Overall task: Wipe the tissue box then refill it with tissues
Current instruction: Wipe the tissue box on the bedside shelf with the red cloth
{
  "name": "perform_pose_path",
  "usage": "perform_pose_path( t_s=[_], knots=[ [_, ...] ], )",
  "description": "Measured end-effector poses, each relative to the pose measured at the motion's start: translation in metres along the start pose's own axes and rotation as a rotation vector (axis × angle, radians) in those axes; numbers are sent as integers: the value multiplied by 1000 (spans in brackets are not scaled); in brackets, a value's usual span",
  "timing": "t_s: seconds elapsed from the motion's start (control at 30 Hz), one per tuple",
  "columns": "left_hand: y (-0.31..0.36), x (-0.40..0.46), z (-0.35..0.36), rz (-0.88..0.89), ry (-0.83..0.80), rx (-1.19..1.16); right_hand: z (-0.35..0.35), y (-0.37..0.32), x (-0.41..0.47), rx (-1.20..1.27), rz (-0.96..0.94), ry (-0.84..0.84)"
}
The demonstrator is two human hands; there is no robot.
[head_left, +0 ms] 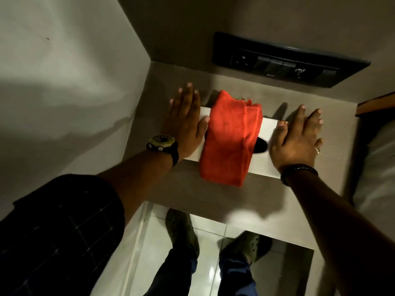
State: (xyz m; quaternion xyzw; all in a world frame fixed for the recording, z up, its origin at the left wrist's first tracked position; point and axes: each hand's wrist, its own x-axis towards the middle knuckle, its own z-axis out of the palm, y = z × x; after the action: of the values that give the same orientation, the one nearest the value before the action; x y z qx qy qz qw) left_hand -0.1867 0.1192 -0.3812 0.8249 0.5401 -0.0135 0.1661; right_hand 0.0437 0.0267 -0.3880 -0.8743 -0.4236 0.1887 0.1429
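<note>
Hands flat on the tissue box, cloth on top

Left hand (185, 122) and right hand (296, 138) both lie open, fingers straight, pressing the ends of the white tissue box (268, 133). Red cloth (229, 137) is draped over its middle. Box sits on the pale surface (192, 189) below a black switch panel (284, 60).

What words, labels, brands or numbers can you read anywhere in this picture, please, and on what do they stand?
None can be read.
Wristwatch dial: too small and dark to read.
Switch panel markings: too blurred to read.
Tissue box and orange cloth: no print shows.
</note>
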Motion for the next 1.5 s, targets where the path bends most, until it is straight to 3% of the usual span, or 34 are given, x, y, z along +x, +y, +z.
perform_pose_path(
  t_s=[0.1,0.17,0.27,0.37,0.57,0.77,0.9,1.07,1.33,1.5],
  knots=[
    [-1,1,8,10,25,-53,-11,-19,-9,-2,-92,124],
    [-2,1,10,5,64,-52,-7,-48,-22,80,-255,188],
    [-1,1,8,5,37,-41,17,-97,-44,29,-440,77],
    [1,-1,8,0,3,-18,43,-112,-49,-149,-410,-97],
    [-3,0,9,12,21,4,37,-74,-37,-241,-476,-80],
    [-5,-1,10,8,15,25,17,-35,-32,-312,-370,-34],
    [-8,-1,9,17,18,22,7,-17,-33,-285,-266,58],
    [-5,-1,8,17,24,13,2,9,-37,60,86,78],
    [-1,-1,9,7,22,28,8,-9,-40,-91,12,118],
    [2,-1,9,13,28,52,16,-30,-43,-304,-270,73]
  ],
)
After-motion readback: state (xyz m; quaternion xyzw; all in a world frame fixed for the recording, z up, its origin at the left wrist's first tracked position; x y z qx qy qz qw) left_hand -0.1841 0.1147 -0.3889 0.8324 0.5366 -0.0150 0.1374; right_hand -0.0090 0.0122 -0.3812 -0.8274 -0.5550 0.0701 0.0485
